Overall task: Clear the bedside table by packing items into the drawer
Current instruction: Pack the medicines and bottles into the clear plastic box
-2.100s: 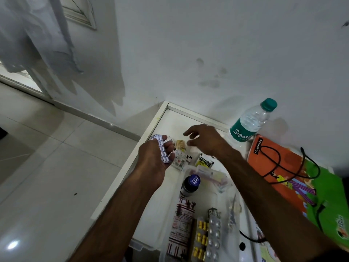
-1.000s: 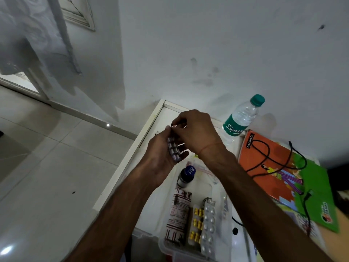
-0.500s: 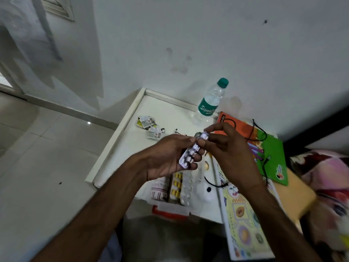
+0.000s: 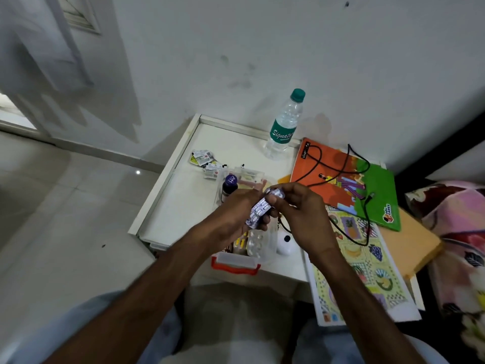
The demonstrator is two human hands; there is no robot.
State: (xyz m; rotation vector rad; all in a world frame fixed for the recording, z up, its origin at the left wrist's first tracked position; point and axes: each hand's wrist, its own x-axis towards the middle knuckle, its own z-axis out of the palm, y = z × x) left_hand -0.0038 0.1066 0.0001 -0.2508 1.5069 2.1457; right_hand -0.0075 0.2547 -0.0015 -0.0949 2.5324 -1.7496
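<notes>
Blister strips (image 4: 262, 208) lifted off the table (image 4: 183, 206) since 2 s ago, now frame centre, both hands' fingers (image 4: 274, 199) clamped on them; next into clear box (image 4: 236, 261)

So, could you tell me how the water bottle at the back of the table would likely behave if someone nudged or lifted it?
The water bottle stands tall and narrow, so a high push would probably tip it. Its round body would likely roll afterwards. The thin clear plastic may flex when gripped.
</notes>
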